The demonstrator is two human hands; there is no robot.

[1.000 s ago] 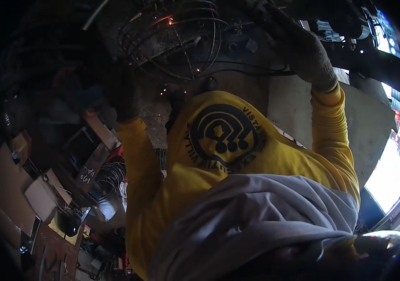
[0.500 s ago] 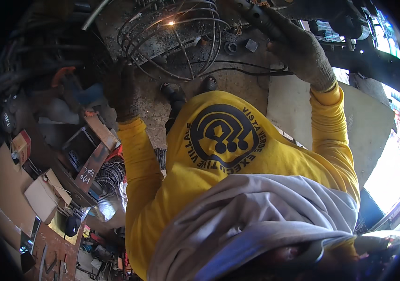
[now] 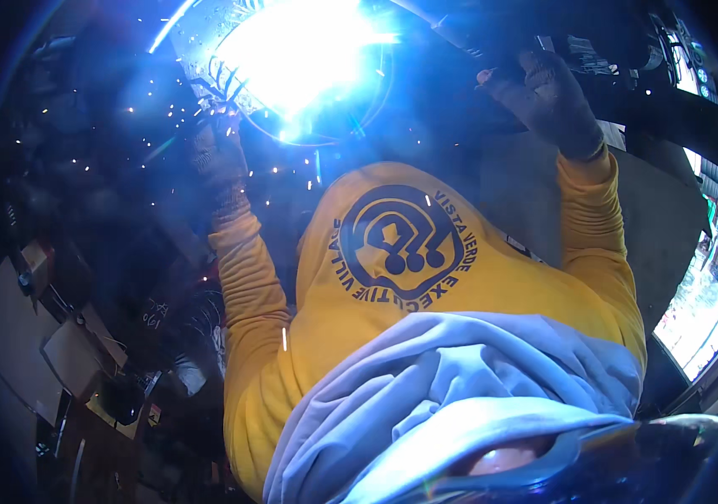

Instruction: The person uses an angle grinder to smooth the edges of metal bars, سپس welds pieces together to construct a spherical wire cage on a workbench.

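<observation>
The right hand [image 3: 548,102] is gripping a dark handle [image 3: 458,35]; well apart, the left hand [image 3: 220,158] is resting by the wire frame [image 3: 270,135], hold unclear. Lying ahead beneath glare [image 3: 309,55], the frame is probably proving light, stiff, hot; its outer rim is likely suiting a grip.

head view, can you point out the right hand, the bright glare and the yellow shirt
right hand [image 3: 550,105]: head view, on the back of the hand
bright glare [image 3: 304,55]: head view, on its white centre
yellow shirt [image 3: 506,273]: head view, on the plain cloth of its front
</observation>
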